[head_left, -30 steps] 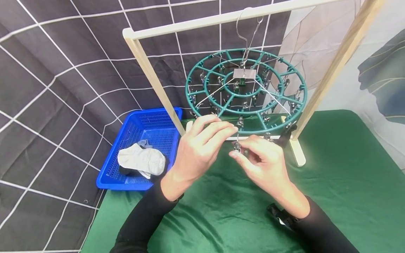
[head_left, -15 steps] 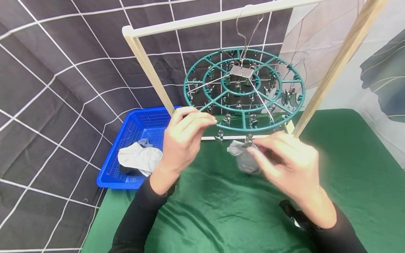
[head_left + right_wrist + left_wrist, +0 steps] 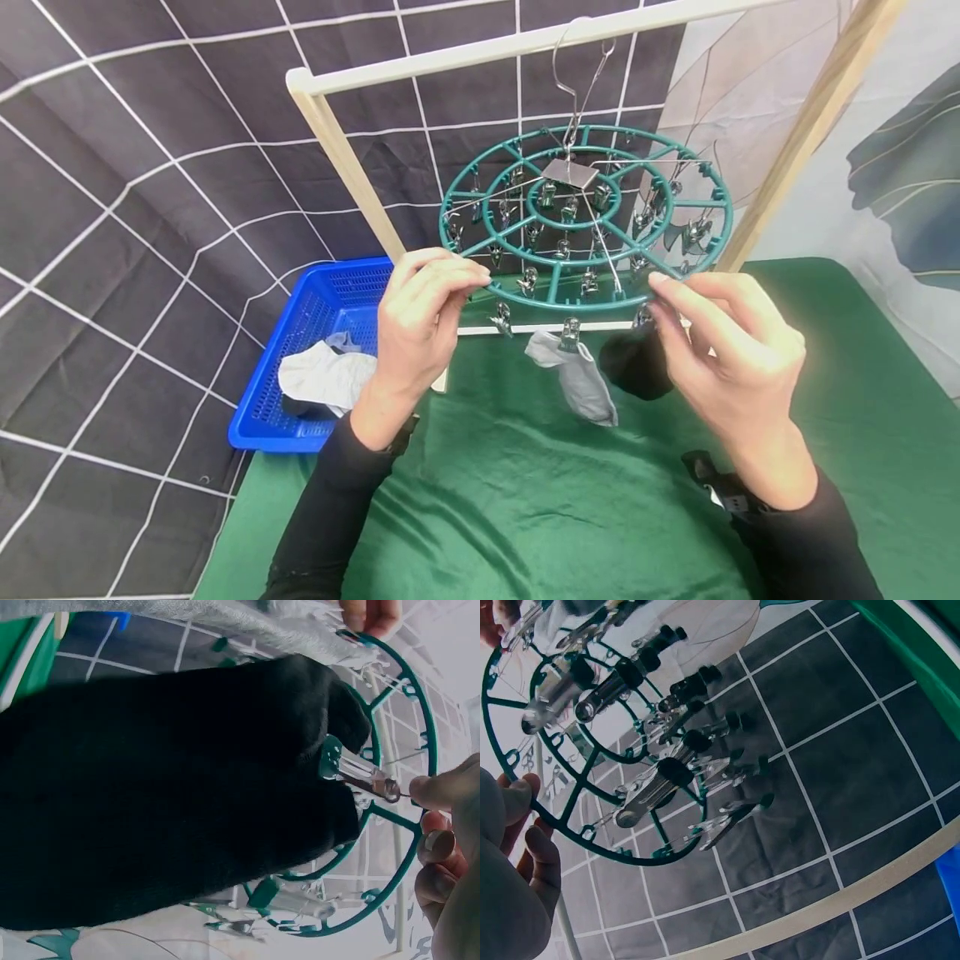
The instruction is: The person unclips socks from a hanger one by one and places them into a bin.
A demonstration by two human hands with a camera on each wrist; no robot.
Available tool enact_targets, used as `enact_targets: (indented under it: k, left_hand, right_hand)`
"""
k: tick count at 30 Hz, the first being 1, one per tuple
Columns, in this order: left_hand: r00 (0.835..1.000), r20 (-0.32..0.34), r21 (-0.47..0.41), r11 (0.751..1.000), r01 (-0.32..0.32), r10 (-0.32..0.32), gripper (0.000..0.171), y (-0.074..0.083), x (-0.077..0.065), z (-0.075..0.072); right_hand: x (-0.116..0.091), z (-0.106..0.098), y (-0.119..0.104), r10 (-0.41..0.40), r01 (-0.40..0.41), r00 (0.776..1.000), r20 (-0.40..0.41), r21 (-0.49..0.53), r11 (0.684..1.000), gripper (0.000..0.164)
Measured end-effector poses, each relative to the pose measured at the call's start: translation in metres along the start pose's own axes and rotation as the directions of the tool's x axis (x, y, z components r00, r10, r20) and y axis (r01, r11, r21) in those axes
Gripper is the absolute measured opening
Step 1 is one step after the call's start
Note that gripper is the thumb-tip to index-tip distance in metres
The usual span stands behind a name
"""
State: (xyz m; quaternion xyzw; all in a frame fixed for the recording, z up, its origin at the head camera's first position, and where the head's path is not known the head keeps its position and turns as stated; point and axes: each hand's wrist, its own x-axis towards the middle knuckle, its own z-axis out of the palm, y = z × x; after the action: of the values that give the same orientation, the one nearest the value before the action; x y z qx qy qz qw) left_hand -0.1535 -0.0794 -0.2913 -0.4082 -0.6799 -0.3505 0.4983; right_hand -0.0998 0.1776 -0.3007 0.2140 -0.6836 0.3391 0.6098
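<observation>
A round green clip hanger (image 3: 555,304) hangs by its metal hook. My left hand (image 3: 420,333) pinches its outer ring at the front left. On the front right my right hand (image 3: 735,358) pinches the ring, thumb and index finger together. Between the hands a light grey sock (image 3: 585,387) dangles from a metal clip (image 3: 570,333). A black sock (image 3: 636,362) hangs next to it, partly behind my right fingers. In the right wrist view the black sock (image 3: 187,795) is held at its cuff by a clip (image 3: 360,771). Several bare clips (image 3: 652,791) hang from the ring.
A wooden rack (image 3: 465,58) carries the hanger on its top bar. At the left, a blue basket (image 3: 258,417) holds white socks (image 3: 322,375) and something dark. Green cloth (image 3: 495,492) covers the table, and a gridded dark curtain (image 3: 150,250) hangs behind.
The hanger has turned, and the grey sock has come out from behind my right hand. My right hand has moved right, from a clip to the ring; my left hand has shifted left.
</observation>
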Motion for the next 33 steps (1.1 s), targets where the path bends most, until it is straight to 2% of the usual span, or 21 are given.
enact_targets:
  k: [5, 11, 14, 17, 19, 20, 21, 22, 23, 24, 25, 26, 27, 28, 29, 30, 31, 32, 33]
  left_hand:
    - [1.000, -0.007, 0.007, 1.000, -0.007, 0.007, 0.014, 0.001, 0.001, -0.001]
    - [1.000, 0.011, 0.025, 1.000, -0.005, 0.005, 0.014, -0.002, -0.006, 0.001]
    - [0.999, 0.035, 0.030, 1.000, 0.007, -0.008, 0.016, 0.006, -0.005, -0.003]
    - [1.000, -0.009, 0.015, 1.000, 0.014, -0.014, 0.016, 0.018, -0.005, -0.005]
    - [0.998, -0.031, -0.019, 0.999, 0.048, -0.049, 0.008, 0.025, -0.013, -0.003]
    - [0.996, -0.022, -0.040, 0.996, 0.085, -0.086, 0.004, 0.027, -0.020, -0.002]
    - [0.990, 0.006, -0.065, 0.988, 0.139, -0.139, 0.010, 0.027, -0.030, 0.000]
    - [0.975, 0.060, -0.082, 0.973, 0.217, -0.213, 0.018, 0.028, -0.040, 0.002]
    - [0.945, 0.142, -0.097, 0.945, 0.311, -0.296, 0.023, 0.027, -0.051, 0.005]
    - [0.892, 0.242, -0.097, 0.905, 0.415, -0.383, 0.025, 0.025, -0.063, 0.007]
    - [0.821, 0.343, -0.095, 0.853, 0.513, -0.455, 0.024, 0.024, -0.072, 0.010]
    - [0.740, 0.436, -0.088, 0.794, 0.601, -0.512, 0.022, 0.024, -0.078, 0.013]
    - [0.657, 0.518, -0.087, 0.730, 0.678, -0.548, 0.021, 0.023, -0.082, 0.016]
    - [0.581, 0.582, -0.087, 0.667, 0.740, -0.569, 0.024, 0.023, -0.085, 0.019]
    - [0.517, 0.629, -0.099, 0.600, 0.794, -0.580, 0.030, 0.023, -0.086, 0.021]
    - [0.482, 0.661, -0.132, 0.543, 0.829, -0.575, 0.038, 0.022, -0.087, 0.024]
    - [0.467, 0.679, -0.177, 0.491, 0.853, -0.567, 0.045, 0.022, -0.086, 0.027]
    - [0.469, 0.685, -0.231, 0.445, 0.865, -0.557, 0.048, 0.022, -0.085, 0.030]
    - [0.486, 0.678, -0.288, 0.409, 0.866, -0.551, 0.051, 0.023, -0.084, 0.033]
  right_hand:
    - [-0.003, 0.005, 0.000, -0.003, 0.002, 1.000, -0.030, -0.028, 1.000, 0.014]
    - [-0.003, 0.009, -0.003, -0.033, 0.032, 0.995, -0.098, -0.016, 0.999, 0.014]
    - [-0.003, 0.010, -0.005, -0.044, 0.043, 0.991, -0.125, -0.008, 0.999, 0.014]
    - [-0.002, 0.010, -0.006, -0.046, 0.046, 0.988, -0.146, -0.004, 0.999, 0.014]
    - [-0.001, 0.011, -0.006, -0.046, 0.047, 0.986, -0.163, 0.002, 0.999, 0.014]
    - [-0.001, 0.012, -0.007, -0.048, 0.050, 0.984, -0.171, 0.008, 0.999, 0.014]
    - [-0.001, 0.013, -0.007, -0.050, 0.053, 0.983, -0.177, 0.014, 0.999, 0.014]
    - [-0.001, 0.014, -0.008, -0.052, 0.057, 0.982, -0.182, 0.019, 0.998, 0.014]
    - [-0.001, 0.015, -0.008, -0.054, 0.059, 0.981, -0.184, 0.022, 0.998, 0.014]
    - [-0.001, 0.016, -0.008, -0.056, 0.062, 0.981, -0.186, 0.024, 0.998, 0.014]
    - [-0.001, 0.016, -0.009, -0.057, 0.063, 0.982, -0.182, 0.026, 0.998, 0.014]
    - [-0.001, 0.016, -0.009, -0.058, 0.064, 0.982, -0.180, 0.027, 0.998, 0.014]
    - [-0.002, 0.015, -0.009, -0.057, 0.062, 0.983, -0.174, 0.024, 0.998, 0.013]
    - [-0.002, 0.015, -0.010, -0.057, 0.061, 0.984, -0.168, 0.019, 0.998, 0.013]
    - [-0.003, 0.015, -0.010, -0.059, 0.062, 0.985, -0.163, 0.015, 0.998, 0.013]
    - [-0.003, 0.014, -0.010, -0.060, 0.063, 0.986, -0.157, 0.011, 0.998, 0.013]
    - [-0.004, 0.014, -0.010, -0.062, 0.064, 0.987, -0.151, 0.008, 0.998, 0.013]
    - [-0.005, 0.014, -0.010, -0.064, 0.065, 0.987, -0.146, 0.004, 0.998, 0.013]
    - [-0.006, 0.014, -0.010, -0.065, 0.066, 0.988, -0.138, 0.002, 0.998, 0.013]
